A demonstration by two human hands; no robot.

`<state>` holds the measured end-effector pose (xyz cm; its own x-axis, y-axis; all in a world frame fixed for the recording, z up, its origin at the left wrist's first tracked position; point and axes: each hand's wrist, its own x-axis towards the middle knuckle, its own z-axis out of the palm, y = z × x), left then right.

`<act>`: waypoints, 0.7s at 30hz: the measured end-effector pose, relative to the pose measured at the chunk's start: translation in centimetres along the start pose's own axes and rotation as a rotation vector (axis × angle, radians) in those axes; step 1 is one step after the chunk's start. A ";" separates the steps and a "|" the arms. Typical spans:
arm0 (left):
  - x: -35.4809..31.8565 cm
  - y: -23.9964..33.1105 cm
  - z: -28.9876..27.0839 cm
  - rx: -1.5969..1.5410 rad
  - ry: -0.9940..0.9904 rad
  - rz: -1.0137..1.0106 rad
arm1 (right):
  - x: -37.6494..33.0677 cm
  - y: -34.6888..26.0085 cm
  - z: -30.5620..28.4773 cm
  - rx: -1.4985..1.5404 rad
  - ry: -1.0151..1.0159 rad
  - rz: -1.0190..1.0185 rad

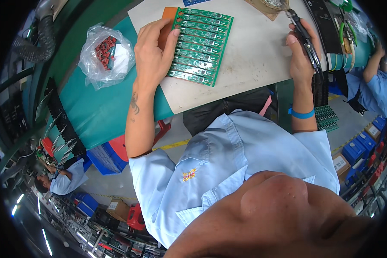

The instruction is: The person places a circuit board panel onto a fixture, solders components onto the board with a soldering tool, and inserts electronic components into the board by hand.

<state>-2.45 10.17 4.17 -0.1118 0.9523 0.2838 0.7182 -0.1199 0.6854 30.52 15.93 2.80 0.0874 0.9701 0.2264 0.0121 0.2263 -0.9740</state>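
The left hand rests at the left edge of the green circuit-board panel, thumb touching it — whether the fingers grip cannot be determined. The panel lies over the white sheet; the right hand holds a black-handled tool — well apart, to the panel's right.

Head-worn fisheye, left one of the pair, looking down on the left hand, right hand and worktop from pretty close up. It's super wide, so the light blue shirt eats a big chunk of the lower frame.
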 end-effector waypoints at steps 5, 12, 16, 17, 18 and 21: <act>-0.1 -0.2 0.4 0.350 0.079 0.168 | 0.0 0.6 0.1 0.049 -0.063 -0.149; 0.8 -0.9 0.3 0.210 0.084 0.129 | 0.8 1.2 0.6 0.035 -0.055 -0.125; 0.7 -0.4 0.2 -0.582 -0.124 -0.255 | 1.5 2.1 0.2 -0.011 -0.026 -0.102; 0.7 -1.3 0.8 -0.723 -0.122 -0.198 | 2.0 2.7 0.0 -0.017 -0.024 -0.119; 0.9 -1.5 1.0 -0.709 -0.096 -0.201 | 2.2 3.1 -0.4 0.002 -0.046 -0.125; 1.2 -1.0 0.3 -0.749 -0.188 -0.327 | 2.3 2.9 -0.5 0.028 -0.011 -0.098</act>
<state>-3.06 11.52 3.66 -0.0714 0.9945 -0.0772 0.0162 0.0785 0.9968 31.25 18.76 0.52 0.0766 0.9442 0.3204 -0.0076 0.3219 -0.9467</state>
